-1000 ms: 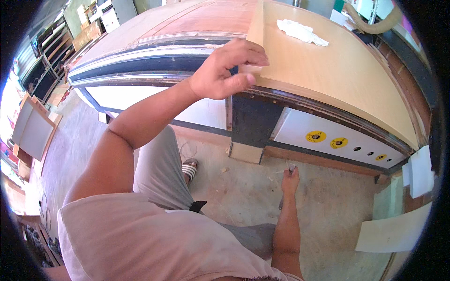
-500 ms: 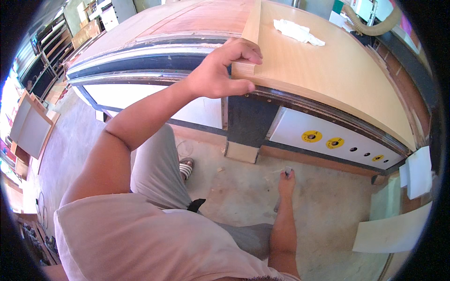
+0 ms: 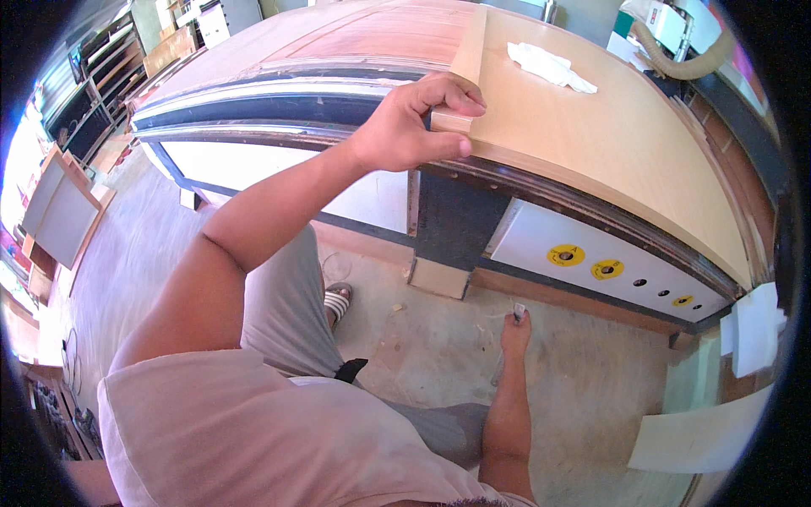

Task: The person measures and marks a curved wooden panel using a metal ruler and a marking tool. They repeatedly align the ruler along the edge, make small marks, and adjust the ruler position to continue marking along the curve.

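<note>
A light wood-coloured board (image 3: 591, 135) lies on the machine-like bench, with a narrow raised wood strip (image 3: 467, 51) along its left side. My left hand (image 3: 418, 118) is closed on the strip's near end, fingers over the top and thumb against the front edge. Low on the right, my right hand (image 3: 514, 331) hangs above the floor, closed round a slim tool. A pale grey end (image 3: 519, 309) of it sticks out past the fingers, and a thin grey length (image 3: 498, 370) shows beside the wrist. The tool's kind is unclear.
A crumpled white cloth or paper (image 3: 551, 66) rests on the board. Below, a white panel (image 3: 541, 237) carries yellow round labels and holes. Pale sheets (image 3: 705, 441) lean at the right. A sandalled foot (image 3: 337, 302) stands on the concrete floor, and shelving (image 3: 106, 72) is at far left.
The view has shifted slightly, so the bench sits a little lower and further right. My left hand keeps its grip on the strip. More of the pale tool end shows at my right hand.
</note>
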Available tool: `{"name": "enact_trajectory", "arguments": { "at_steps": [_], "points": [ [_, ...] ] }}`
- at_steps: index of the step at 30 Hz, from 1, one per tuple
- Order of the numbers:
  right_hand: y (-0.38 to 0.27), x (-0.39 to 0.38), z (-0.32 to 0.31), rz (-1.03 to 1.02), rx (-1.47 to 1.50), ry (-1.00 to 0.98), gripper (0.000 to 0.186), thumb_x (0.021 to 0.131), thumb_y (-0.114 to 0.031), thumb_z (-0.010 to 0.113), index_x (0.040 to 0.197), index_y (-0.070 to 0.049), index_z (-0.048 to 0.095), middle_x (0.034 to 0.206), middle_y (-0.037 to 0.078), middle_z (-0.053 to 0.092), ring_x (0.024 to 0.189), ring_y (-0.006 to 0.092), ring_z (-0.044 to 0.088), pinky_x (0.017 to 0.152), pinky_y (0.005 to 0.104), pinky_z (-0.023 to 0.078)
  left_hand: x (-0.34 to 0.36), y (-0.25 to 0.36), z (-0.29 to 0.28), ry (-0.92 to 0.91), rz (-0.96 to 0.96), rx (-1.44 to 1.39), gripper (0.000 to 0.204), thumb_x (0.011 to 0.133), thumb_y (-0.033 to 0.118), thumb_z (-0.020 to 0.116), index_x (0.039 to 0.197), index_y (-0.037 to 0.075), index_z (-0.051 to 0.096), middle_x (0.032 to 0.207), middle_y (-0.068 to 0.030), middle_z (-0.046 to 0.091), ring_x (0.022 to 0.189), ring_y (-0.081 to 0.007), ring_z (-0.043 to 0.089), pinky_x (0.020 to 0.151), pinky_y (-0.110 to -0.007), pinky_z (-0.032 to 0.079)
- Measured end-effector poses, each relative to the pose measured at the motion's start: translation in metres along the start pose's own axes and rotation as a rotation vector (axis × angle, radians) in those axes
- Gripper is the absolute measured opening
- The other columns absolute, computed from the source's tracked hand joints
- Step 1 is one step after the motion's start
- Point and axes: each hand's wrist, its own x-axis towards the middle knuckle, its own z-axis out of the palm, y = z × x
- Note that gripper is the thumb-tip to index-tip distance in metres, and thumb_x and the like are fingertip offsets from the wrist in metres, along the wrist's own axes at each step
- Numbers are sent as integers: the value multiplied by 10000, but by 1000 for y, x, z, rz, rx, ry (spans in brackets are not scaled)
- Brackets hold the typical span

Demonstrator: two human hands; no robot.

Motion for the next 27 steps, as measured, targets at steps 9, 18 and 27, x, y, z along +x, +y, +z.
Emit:
{"name": "enact_trajectory", "arguments": {
  "at_steps": [9, 18, 27],
  "points": [
    [49, 17, 14, 7, 47, -34, 200, 963, -128, 632, 1136, -37, 588, 722, 5, 559, 542, 107, 502, 451, 319, 396, 19, -29, -45, -210, 13, -44, 809, 932, 723, 522, 1318, 33, 688, 1433, -165, 606, 1464, -337, 423, 1247, -469, 251],
    [42, 11, 15, 5, 70, -34, 112, 949, -122, 612, 1050, -87, 579, 657, 2, 505, 477, 111, 473, 403, 321, 379, -1, -25, -18, -34, -138, -111, 748, 818, 552, 819, 1335, 38, 648, 1517, -160, 509, 1454, -287, 429, 1246, -425, 254],
    [54, 27, 43, -49, -46, -46, 76, 945, -141, 610, 984, -91, 568, 628, 0, 501, 442, 130, 479, 382, 325, 387, 14, -16, -42, -189, -117, -234, 766, 821, 605, 788, 1331, 47, 665, 1456, -173, 571, 1449, -299, 444, 1228, -431, 300]
  ]
}}
